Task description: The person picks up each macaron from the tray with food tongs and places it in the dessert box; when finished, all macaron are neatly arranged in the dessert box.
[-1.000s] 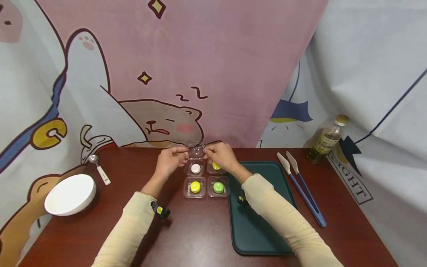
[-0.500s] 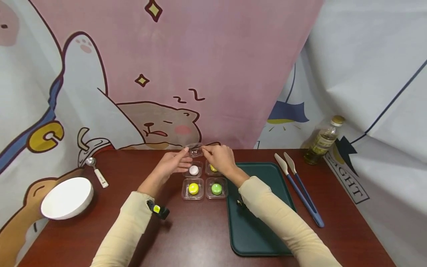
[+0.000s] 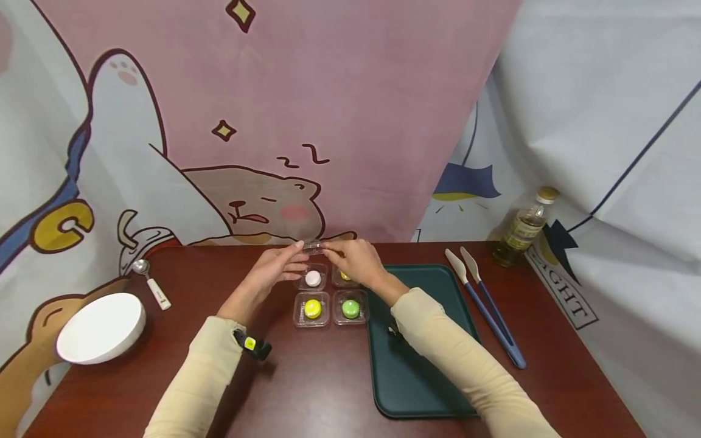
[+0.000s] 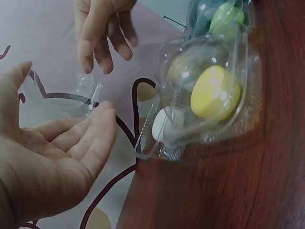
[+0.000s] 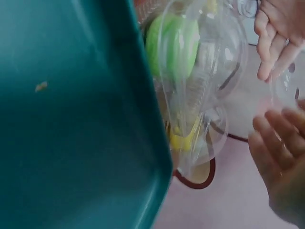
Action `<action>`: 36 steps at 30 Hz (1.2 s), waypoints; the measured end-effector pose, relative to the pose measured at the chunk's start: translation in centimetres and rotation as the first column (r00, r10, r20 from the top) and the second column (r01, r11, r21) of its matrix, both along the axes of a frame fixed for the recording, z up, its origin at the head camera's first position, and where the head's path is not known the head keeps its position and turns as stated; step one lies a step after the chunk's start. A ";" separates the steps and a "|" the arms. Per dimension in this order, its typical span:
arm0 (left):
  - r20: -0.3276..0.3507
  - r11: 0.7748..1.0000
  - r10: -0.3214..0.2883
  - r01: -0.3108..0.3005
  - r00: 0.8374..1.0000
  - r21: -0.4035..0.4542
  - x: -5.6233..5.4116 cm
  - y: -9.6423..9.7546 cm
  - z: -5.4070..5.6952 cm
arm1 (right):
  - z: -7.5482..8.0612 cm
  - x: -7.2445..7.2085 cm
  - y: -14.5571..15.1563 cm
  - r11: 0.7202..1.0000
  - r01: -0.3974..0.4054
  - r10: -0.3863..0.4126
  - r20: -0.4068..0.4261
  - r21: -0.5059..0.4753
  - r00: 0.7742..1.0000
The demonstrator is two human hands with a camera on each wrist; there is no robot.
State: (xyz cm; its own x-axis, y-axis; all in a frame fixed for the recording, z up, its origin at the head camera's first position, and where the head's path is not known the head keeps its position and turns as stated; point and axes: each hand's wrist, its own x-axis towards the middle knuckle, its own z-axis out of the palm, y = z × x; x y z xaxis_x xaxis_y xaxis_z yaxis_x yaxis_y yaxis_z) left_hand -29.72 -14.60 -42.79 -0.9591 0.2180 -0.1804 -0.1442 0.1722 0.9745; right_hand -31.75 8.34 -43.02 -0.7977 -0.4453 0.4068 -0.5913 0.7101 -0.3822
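A small clear plastic box [image 3: 313, 247] with a domed lid is between my hands at the back of the table; its outline is faint. My left hand [image 3: 267, 272] holds its left side, thumb at the edge and other fingers stretched out below. My right hand [image 3: 357, 261] pinches its right side. Nearer on the table are several clear boxes: one with a white round piece [image 3: 313, 278], one with a yellow round piece [image 3: 313, 309], one with a green round piece [image 3: 350, 309]. Another yellow piece [image 3: 345, 275] is partly hidden by my right hand.
A dark green tray [image 3: 421, 377] lies under my right forearm. Blue-handled tongs [image 3: 501, 325] and an oil bottle [image 3: 523, 234] are to the right. At left are a white bowl [image 3: 101, 328] and a small metal scoop [image 3: 151, 285]. A printed curtain [image 3: 372, 121] hangs behind the table.
My left fingers have straightened and spread under the thumb. The clear box between my hands now shows as a lower, flatter shape. The other boxes stay in place while the head view shifts slightly.
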 end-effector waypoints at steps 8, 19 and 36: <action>-0.215 0.994 0.032 -0.054 0.976 -0.098 0.9 -2.0 -1.2 | -0.5 0.1 -0.5 0.970 -0.160 0.221 0.389 -0.184 0.894; -0.339 0.967 -0.165 0.085 0.926 -0.239 0.9 -2.8 -1.5 | 0.1 0.3 -0.1 0.977 -0.143 0.195 0.399 -0.155 0.896; -0.386 0.851 -0.200 -0.035 0.900 -0.524 -0.2 -2.0 -1.4 | -0.2 -0.1 0.4 0.995 -0.093 0.078 0.275 0.040 0.958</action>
State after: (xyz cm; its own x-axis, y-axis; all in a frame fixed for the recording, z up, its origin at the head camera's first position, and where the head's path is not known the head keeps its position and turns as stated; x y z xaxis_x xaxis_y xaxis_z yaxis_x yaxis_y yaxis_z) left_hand -29.96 -16.62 -44.24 -0.9494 0.2903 0.1194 0.2869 0.6481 0.7054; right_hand -31.86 8.78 -43.20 -0.8332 -0.5312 0.1536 -0.5289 0.6845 -0.5018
